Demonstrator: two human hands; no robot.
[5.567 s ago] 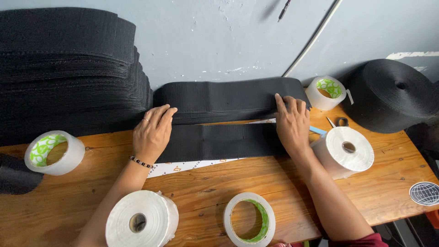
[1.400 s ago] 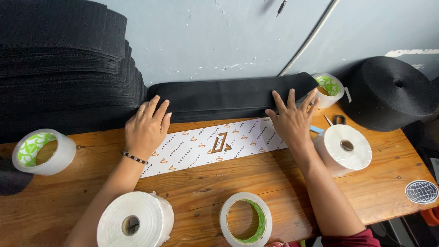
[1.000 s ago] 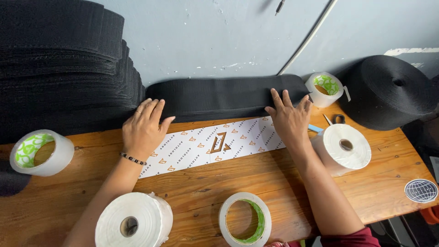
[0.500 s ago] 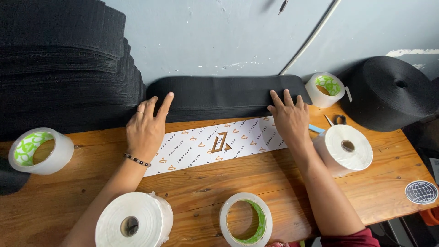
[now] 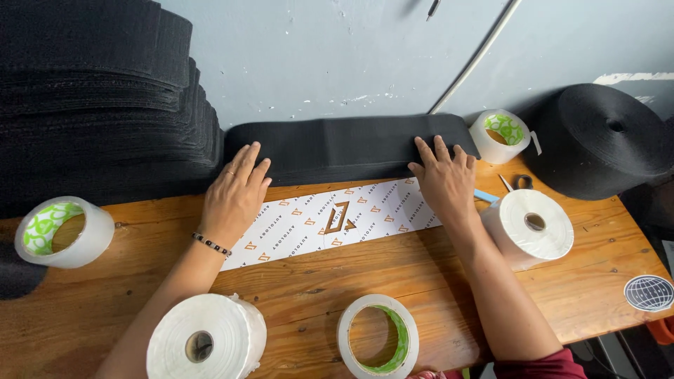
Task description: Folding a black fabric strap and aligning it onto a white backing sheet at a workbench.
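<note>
Two flat hands, fingers spread: our left hand (image 5: pixel 234 196) and right hand (image 5: pixel 444 180) press the folded black band (image 5: pixel 337 146) at the worktop's back edge, above the printed white strip (image 5: pixel 330 220). We'd press evenly, edges aligned.

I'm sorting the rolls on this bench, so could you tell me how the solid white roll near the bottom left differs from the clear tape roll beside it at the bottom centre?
The solid white roll is thickly wound with a small core hole; the clear tape roll is a thin ring with a wide hole and green-printed inner core. The white roll looks opaque and broader, the tape roll translucent. Both rest on the wooden table, apart from the left hand and right hand.
</note>
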